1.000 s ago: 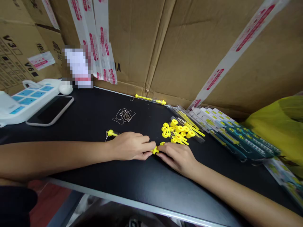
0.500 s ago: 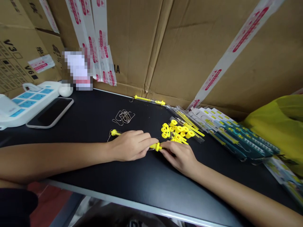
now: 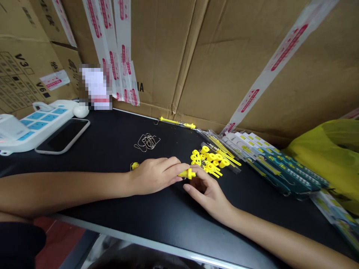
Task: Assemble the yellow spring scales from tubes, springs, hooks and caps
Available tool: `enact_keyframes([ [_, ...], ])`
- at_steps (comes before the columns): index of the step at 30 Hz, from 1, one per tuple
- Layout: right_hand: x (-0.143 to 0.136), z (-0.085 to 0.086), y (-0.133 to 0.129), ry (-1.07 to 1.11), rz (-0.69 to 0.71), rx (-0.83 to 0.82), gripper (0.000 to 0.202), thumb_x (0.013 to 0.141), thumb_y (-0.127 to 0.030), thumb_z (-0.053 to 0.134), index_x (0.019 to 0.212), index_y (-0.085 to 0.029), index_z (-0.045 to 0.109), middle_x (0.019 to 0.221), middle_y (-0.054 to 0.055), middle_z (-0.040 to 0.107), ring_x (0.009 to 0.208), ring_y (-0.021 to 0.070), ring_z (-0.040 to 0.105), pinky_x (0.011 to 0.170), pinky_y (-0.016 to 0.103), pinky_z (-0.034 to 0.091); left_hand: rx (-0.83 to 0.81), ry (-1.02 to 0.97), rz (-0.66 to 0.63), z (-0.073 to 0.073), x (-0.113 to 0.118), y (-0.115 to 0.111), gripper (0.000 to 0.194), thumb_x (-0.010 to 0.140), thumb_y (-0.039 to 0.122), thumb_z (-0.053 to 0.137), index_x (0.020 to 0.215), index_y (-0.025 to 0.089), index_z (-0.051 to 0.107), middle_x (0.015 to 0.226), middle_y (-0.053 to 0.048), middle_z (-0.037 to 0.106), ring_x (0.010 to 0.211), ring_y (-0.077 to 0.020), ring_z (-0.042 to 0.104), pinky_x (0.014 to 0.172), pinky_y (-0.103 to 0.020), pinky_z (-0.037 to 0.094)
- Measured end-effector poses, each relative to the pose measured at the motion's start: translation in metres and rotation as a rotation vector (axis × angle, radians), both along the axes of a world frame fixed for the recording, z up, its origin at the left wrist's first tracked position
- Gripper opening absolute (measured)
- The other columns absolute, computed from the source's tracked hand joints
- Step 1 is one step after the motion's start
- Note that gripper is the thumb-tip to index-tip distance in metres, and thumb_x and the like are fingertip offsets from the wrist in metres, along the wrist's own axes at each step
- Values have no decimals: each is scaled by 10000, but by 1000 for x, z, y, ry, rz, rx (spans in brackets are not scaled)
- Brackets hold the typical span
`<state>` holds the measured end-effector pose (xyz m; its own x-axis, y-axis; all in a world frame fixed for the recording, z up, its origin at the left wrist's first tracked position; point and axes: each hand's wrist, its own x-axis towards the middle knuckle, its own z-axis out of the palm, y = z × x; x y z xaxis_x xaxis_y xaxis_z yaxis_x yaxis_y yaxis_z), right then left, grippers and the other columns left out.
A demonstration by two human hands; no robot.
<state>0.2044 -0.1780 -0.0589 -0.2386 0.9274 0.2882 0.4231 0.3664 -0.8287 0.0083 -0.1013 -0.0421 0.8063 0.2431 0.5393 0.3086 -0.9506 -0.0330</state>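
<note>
My left hand (image 3: pixel 158 175) is closed around a slim tube with yellow ends (image 3: pixel 183 174), lying roughly level above the black table (image 3: pixel 146 215). One yellow end with a thin wire hook sticks out on the left, and a flanged yellow tip shows on the right; the palm hides the middle. Beside that tip is my right hand (image 3: pixel 209 190), thumb and fingers apart. Its forefinger is close to the tip; whether they touch I cannot tell. Just behind lies a pile of small yellow plastic parts (image 3: pixel 210 157), with springs among them. Bent wire hooks (image 3: pixel 148 142) lie in a tangle farther left.
A similar yellow-ended tube (image 3: pixel 176 122) lies by the cardboard wall (image 3: pixel 157 56). Clear tubes with yellow rods (image 3: pixel 224 145) and packaged card-backed items (image 3: pixel 275 160) are at right, near a yellow bag (image 3: pixel 325 149). A phone (image 3: pixel 63 136) and power strip (image 3: pixel 42 121) sit at left.
My right thumb and fingers have opened from a pinch at the tube's yellow tip. My left hand keeps its grip, shifted slightly right. The view has tilted a little.
</note>
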Motion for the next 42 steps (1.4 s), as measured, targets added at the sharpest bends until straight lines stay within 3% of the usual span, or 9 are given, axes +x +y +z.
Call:
enact_keyframes([
  [4, -2, 2, 1, -9, 50, 31, 119, 862, -283, 564, 967, -231, 584, 999, 36, 520, 687, 114, 474, 579, 229, 436, -60, 10, 4, 4, 1, -6, 287, 975, 304, 339, 1240, 204, 384, 977, -14, 593, 820, -114, 622, 674, -201, 503],
  [10, -2, 3, 2, -2, -4, 64, 83, 858, -266, 570, 814, -197, 586, 814, 13, 541, 698, 122, 521, 613, 231, 439, -39, 32, 52, 3, 2, -7, 261, 977, 292, 305, 1193, 181, 400, 987, -28, 583, 801, -123, 626, 631, -206, 495],
  [14, -2, 1, 1, -30, -52, 60, 110, 850, -279, 584, 791, -187, 583, 717, -2, 607, 559, 95, 525, 534, 211, 430, -48, 80, 93, 2, 1, -5, 256, 968, 277, 319, 1193, 189, 401, 1004, -28, 573, 790, -117, 629, 613, -197, 486],
  [17, -1, -1, -1, -73, -18, 102, 91, 865, -262, 564, 842, -181, 598, 690, 1, 654, 534, 95, 571, 523, 202, 455, -41, 114, 128, 1, 1, -5, 248, 967, 277, 317, 1186, 196, 401, 980, -16, 583, 770, -121, 636, 582, -202, 477],
  [20, -1, -1, -2, -164, 3, 246, 93, 871, -214, 550, 936, -179, 607, 721, 17, 683, 594, 114, 631, 571, 212, 489, -38, 164, 151, 1, 1, -6, 215, 966, 280, 324, 1131, 184, 422, 921, -8, 604, 738, -133, 644, 552, -212, 467],
  [25, -1, -2, -2, -331, 8, 398, 98, 884, -199, 523, 944, -182, 598, 725, 33, 698, 573, 127, 643, 526, 219, 484, -7, 238, 178, 2, 0, -9, 167, 957, 283, 354, 1032, 165, 446, 840, -9, 609, 668, -141, 640, 488, -210, 425],
  [42, 0, -5, -2, -433, 73, 425, 100, 902, -170, 481, 976, -189, 546, 718, 25, 669, 548, 113, 603, 511, 212, 448, -49, 350, 158, 2, 1, -7, 193, 977, 307, 288, 1046, 180, 416, 848, -2, 606, 617, -162, 636, 431, -237, 385],
])
